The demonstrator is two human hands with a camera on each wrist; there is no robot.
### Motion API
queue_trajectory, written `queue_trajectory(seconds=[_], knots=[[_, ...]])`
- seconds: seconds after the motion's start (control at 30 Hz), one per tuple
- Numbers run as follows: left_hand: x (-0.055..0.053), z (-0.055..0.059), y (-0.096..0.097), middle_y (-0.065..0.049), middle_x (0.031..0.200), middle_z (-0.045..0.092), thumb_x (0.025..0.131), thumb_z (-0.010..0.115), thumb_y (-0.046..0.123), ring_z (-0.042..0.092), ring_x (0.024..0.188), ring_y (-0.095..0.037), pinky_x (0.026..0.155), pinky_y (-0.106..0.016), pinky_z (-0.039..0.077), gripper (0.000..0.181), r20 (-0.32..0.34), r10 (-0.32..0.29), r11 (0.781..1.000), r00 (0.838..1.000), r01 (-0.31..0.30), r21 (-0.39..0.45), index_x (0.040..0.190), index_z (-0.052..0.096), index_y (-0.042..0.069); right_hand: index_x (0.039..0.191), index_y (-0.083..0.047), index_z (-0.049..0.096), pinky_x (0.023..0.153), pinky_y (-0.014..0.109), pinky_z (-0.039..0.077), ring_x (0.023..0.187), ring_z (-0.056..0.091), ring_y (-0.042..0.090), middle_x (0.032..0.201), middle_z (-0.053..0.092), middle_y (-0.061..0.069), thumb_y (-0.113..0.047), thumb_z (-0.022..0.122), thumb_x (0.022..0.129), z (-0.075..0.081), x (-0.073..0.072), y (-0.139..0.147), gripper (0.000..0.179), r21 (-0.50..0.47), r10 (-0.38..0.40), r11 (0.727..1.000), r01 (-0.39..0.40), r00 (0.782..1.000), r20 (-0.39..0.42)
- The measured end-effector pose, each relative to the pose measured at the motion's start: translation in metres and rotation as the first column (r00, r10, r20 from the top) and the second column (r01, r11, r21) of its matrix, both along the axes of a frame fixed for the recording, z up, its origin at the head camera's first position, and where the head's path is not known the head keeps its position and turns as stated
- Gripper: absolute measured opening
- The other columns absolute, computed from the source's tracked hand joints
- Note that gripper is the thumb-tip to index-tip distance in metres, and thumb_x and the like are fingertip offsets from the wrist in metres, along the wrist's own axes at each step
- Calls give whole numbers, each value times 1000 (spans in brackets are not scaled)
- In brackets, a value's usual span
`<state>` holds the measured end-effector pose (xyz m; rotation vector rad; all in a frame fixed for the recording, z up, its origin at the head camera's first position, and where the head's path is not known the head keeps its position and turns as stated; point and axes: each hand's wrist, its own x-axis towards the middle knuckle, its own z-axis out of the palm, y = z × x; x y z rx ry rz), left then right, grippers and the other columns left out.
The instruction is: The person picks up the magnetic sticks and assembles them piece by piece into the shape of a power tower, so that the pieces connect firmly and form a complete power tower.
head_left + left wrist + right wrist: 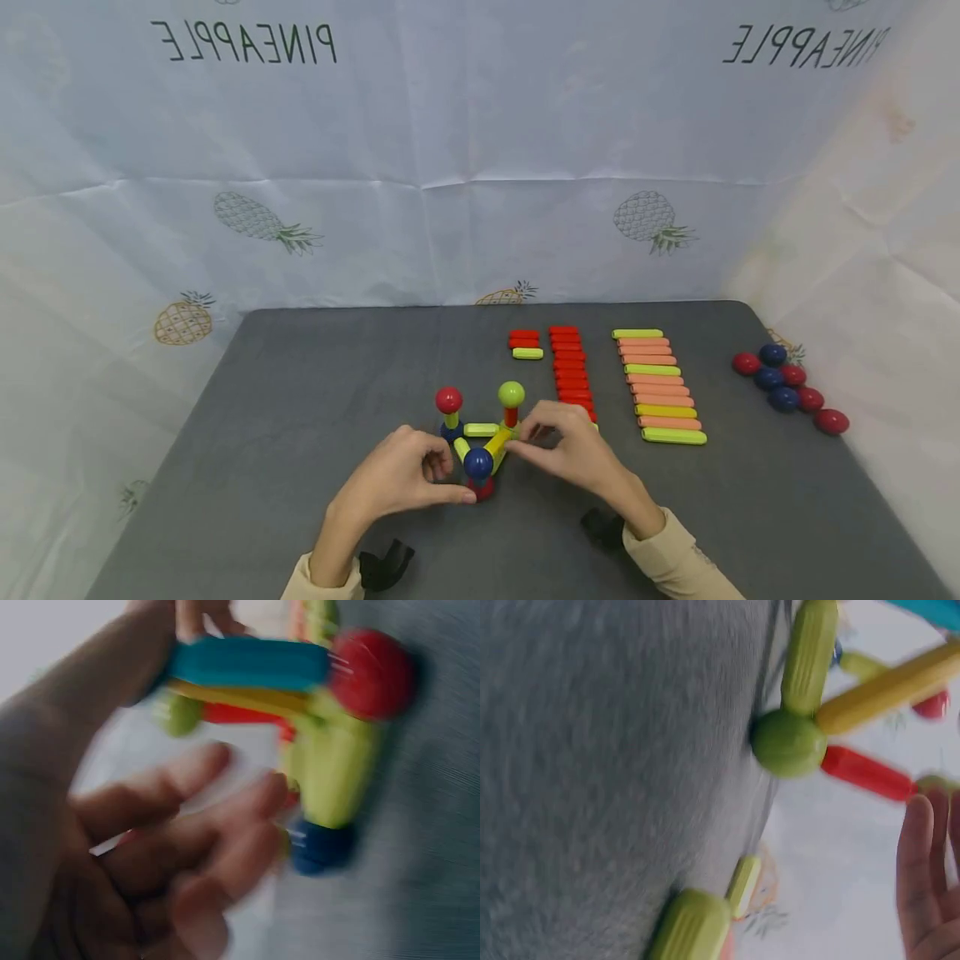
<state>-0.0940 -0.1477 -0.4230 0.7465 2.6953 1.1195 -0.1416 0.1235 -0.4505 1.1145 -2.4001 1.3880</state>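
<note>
Between the hands stands a frame of balls and rods. Its base has a red ball (373, 675), a dark blue ball (324, 846) and a green ball (788, 743), linked by lime rods (482, 430). A teal rod (255, 661) rises to a navy ball (477, 463); a yellow rod (892, 686) slants up from the green ball. My left hand (401, 477) is at the frame's front left, thumb by the navy ball, fingers loosely bent. On the right side, my right hand (566, 446) has thumb and fingers apart near the yellow rod and red rod (868, 773).
Red rods (572, 373) lie in a column behind my right hand. Farther right is a column of orange, lime and yellow rods (660, 389). Red and blue balls (784, 399) cluster by the table's right edge. A printed cloth (450, 242) hangs behind the grey table (322, 358).
</note>
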Motion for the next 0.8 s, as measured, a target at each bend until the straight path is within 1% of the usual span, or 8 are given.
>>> queue_trajectory(seconds=[0.07,0.13,0.23,0.3,0.4,0.57,0.7,0.8], knots=[[-4,-12,2,15,56,54,73,89,51,44,46,5,47,-17,39,41,66,23,997,998,-18,-71,62,64,20,91,-8,62,67,28,61,73,67,15,83,68,7,0,88,76,-1,-5,5,31,-7,-94,995,96,989,114],[-7,-25,6,16,50,49,72,89,53,39,41,4,43,-17,34,46,90,44,993,995,-34,-109,56,60,21,106,-4,60,76,32,62,86,71,21,97,70,13,-2,86,78,-3,-10,8,39,65,-142,989,130,964,227],[-9,-40,12,18,47,46,73,88,54,38,39,4,41,-18,30,47,103,61,993,993,-50,-106,53,60,23,132,1,55,91,39,60,110,71,35,126,68,22,-4,82,84,-8,-14,6,55,206,-103,978,34,937,335],[-10,-43,13,17,49,50,74,89,51,41,40,5,41,-18,34,43,110,49,996,993,-41,-74,54,62,23,139,3,54,94,41,59,118,68,39,134,65,24,-5,79,87,-9,-14,3,58,251,-63,967,-35,926,373],[-13,-40,8,13,54,59,77,90,41,49,43,4,43,-19,43,32,137,2,1000,991,-2,-3,63,70,20,130,3,61,89,38,61,110,73,34,125,70,21,-4,78,88,-9,-12,2,46,255,-42,965,-65,918,394],[-19,-35,-11,7,66,70,79,89,26,60,54,2,54,-20,53,16,183,-35,998,982,24,63,79,77,16,107,-1,70,74,23,60,80,73,10,97,76,11,-9,82,85,-10,-8,5,25,243,-22,967,-79,920,390],[-24,-38,-26,3,77,75,83,86,20,64,64,1,62,-20,55,12,135,23,998,991,-31,62,88,78,12,102,-2,72,70,17,57,74,71,3,94,77,9,-11,83,84,-11,1,2,23,216,26,968,-129,905,425],[-26,-45,-28,-1,82,77,86,82,16,66,68,-1,64,-20,55,12,56,140,987,989,-144,70,96,78,11,102,-1,74,70,17,58,76,73,4,94,77,11,-9,83,85,-11,10,-4,22,182,77,965,-186,873,482]])
